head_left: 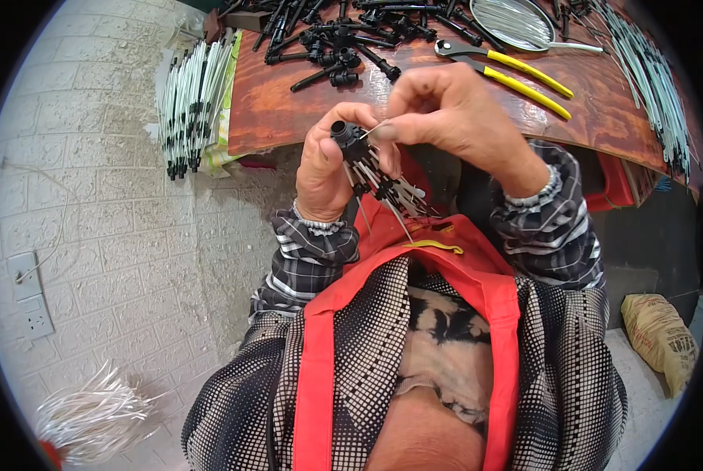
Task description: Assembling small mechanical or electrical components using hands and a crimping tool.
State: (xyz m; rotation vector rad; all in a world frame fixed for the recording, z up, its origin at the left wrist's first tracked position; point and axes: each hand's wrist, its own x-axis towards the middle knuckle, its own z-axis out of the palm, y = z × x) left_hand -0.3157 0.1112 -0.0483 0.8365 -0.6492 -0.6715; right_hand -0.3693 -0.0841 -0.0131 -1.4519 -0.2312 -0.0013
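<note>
My left hand [320, 169] is closed around a black tubular hub [344, 131], its round open end facing up. Several thin grey-white ribs with black joints [383, 186] hang from the hub toward my lap, like part of an umbrella frame. At the hub's rim, my right hand [454, 118] pinches a thin metal wire [373, 132] between thumb and forefinger. One end of the wire meets the hub's side; whether it passes through cannot be seen. The left fingers hide part of the hub.
On the wooden table [265, 110] lie a pile of black tubular parts [336, 47], yellow-handled pliers [524, 82] and a round dish of thin metal pieces [512, 23]. Rib bundles [190, 110] hang over its left edge, others [658, 94] lie right. A sack [659, 341] stands at right.
</note>
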